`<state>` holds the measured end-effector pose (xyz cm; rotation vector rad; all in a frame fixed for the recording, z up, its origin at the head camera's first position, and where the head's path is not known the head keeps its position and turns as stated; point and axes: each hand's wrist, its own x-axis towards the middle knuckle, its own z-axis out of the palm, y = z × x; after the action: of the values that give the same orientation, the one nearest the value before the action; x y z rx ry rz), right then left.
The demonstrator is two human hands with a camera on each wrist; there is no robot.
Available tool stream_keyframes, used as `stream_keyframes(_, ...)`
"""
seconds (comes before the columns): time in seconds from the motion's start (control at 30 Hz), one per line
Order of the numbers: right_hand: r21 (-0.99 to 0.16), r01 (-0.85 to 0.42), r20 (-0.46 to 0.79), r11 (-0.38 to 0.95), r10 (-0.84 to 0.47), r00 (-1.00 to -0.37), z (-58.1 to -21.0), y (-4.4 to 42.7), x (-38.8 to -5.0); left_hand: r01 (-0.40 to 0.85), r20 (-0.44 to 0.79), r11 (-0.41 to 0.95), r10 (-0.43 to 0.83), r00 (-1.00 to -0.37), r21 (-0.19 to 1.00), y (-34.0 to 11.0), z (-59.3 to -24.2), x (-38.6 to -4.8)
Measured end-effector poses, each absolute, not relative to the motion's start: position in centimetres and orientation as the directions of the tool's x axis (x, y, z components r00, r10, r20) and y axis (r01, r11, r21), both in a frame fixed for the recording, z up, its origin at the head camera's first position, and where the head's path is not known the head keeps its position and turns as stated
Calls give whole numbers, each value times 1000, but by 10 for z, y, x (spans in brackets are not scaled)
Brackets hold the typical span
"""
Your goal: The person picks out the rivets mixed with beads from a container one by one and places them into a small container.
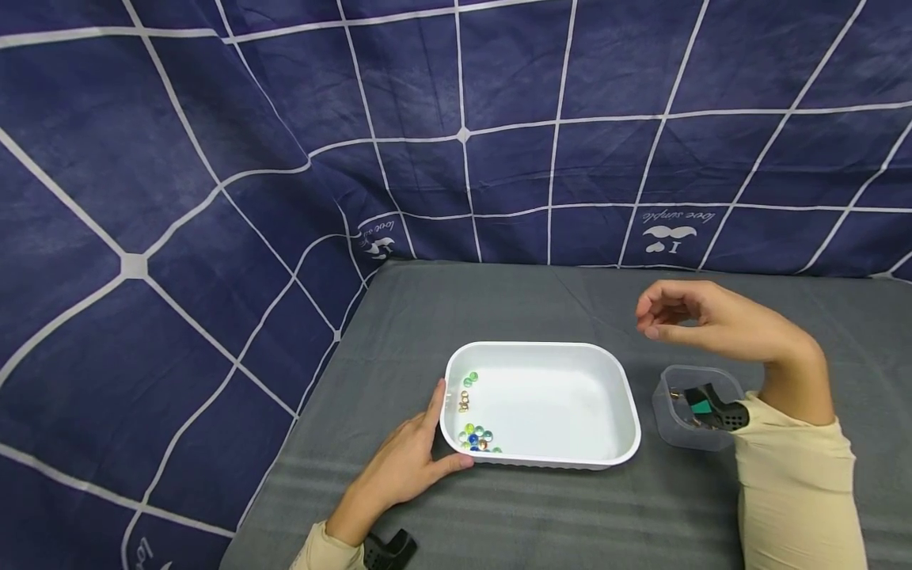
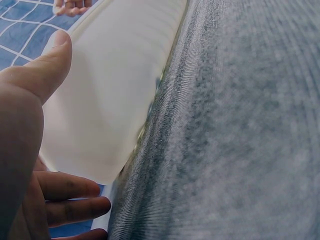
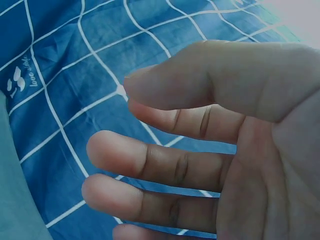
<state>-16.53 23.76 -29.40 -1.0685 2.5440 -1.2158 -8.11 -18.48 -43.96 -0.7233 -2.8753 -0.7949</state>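
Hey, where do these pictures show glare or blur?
Right wrist view: the upper right corner washes out to white, with a bluish cast over the patterned sheet; left wrist view: the gray cloth goes soft and blurry toward the right; head view: the white tray looks fairly crisp, without strong glare.

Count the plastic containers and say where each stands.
2: a white rectangular plastic tray at the left hand; a clear plastic box to the tray's right, partly covered by a black wrist-worn device. The beige right sleeve could hide another.
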Motion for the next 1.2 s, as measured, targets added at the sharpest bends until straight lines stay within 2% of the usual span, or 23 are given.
stream_keyframes(0.23,-730,-526,141,436,-658,-740,-298,222,-172,465,198,752,424,-884,467,-185,-439,-81)
stream_keyframes(0.67,-746,-543,140,385,-707,-694,-304,192,-181,468,193,751,431,-882,465,-184,-439,-80)
stream_keyframes(0.97,-754,-511,88,412,-708,-701,-306,171,-190,477,204,746,435,-877,465,-185,-440,-81)
stream_keyframes(1.2,-757,-519,101,397,-713,-694,-304,153,-199,468,193,748,430,-882,471,-185,-439,-80)
